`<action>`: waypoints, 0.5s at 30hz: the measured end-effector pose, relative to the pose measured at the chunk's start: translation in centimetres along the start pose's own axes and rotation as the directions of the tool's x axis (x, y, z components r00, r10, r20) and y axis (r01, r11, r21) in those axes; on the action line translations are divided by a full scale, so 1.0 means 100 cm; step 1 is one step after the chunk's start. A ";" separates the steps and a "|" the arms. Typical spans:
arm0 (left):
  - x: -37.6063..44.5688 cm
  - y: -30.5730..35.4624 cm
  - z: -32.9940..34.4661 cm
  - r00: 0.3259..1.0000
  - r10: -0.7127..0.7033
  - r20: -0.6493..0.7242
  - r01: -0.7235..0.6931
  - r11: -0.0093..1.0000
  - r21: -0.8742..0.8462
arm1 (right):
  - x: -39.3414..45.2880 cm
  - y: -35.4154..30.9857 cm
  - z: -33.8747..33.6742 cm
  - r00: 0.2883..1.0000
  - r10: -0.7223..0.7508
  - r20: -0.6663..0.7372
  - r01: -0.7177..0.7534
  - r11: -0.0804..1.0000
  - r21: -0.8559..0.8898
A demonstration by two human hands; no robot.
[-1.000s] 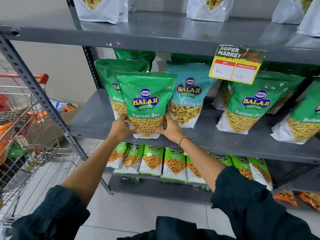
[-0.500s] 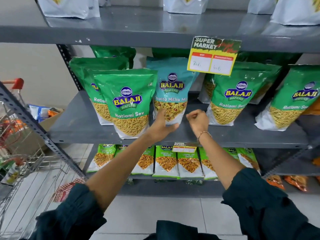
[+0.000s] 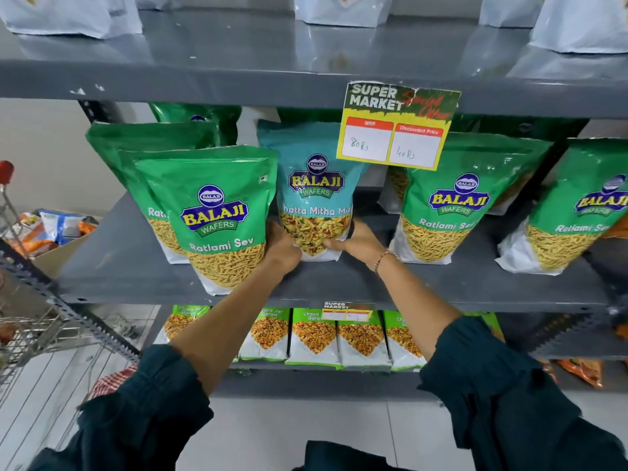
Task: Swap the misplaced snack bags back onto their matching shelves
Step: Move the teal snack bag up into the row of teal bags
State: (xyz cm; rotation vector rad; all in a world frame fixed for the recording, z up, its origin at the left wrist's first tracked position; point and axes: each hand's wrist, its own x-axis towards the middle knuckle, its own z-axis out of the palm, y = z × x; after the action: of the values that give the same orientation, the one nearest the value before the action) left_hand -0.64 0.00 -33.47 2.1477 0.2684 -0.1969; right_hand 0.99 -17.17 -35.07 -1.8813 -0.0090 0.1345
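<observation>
Teal snack bag (image 3: pixel 316 202), upright on middle grey shelf (image 3: pixel 129 263), between green bags (image 3: pixel 221 215) of Ratlami Sev. Left hand (image 3: pixel 282 248) cupped on its lower left edge, right hand (image 3: pixel 362 241) on lower right, fingers curled round the base. Price tag (image 3: pixel 396 125) hanging just above. Cart (image 3: pixel 30 321) at far left.

I have released the green Ratlami Sev bag (image 3: pixel 217 219), at 9 o'clock of my hands. Left hand (image 3: pixel 282 248) and right hand (image 3: pixel 361 240) now clasp the teal Khatta Mitha bag (image 3: pixel 314 202) at its base.
</observation>
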 end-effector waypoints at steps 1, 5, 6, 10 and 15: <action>0.002 0.000 0.001 1.000 0.015 0.006 -0.016 1.000 0.017 | 0.000 0.002 0.001 1.000 -0.010 0.004 0.010 0.999 0.032; 0.012 0.001 0.003 0.999 0.039 0.031 -0.039 0.999 0.022 | -0.007 0.002 0.007 0.997 -0.027 -0.073 0.037 0.991 0.131; 0.014 0.000 0.003 0.998 0.048 0.042 -0.049 0.998 0.025 | -0.008 0.005 0.009 0.994 -0.026 -0.109 0.042 0.988 0.147; 0.014 0.003 0.002 0.991 0.101 0.089 -0.106 0.993 0.053 | -0.020 0.012 0.017 0.954 0.037 -0.297 0.002 0.992 0.130; -0.002 0.010 -0.001 0.947 0.247 0.207 -0.275 0.954 0.119 | -0.043 0.022 0.019 0.880 0.005 -0.474 0.032 0.997 0.070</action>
State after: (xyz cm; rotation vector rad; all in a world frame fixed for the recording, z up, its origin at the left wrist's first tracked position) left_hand -0.51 -0.52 -32.59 2.2654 -0.1478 -0.2725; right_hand -3.56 -16.35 -37.32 -1.7937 0.3166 -0.3365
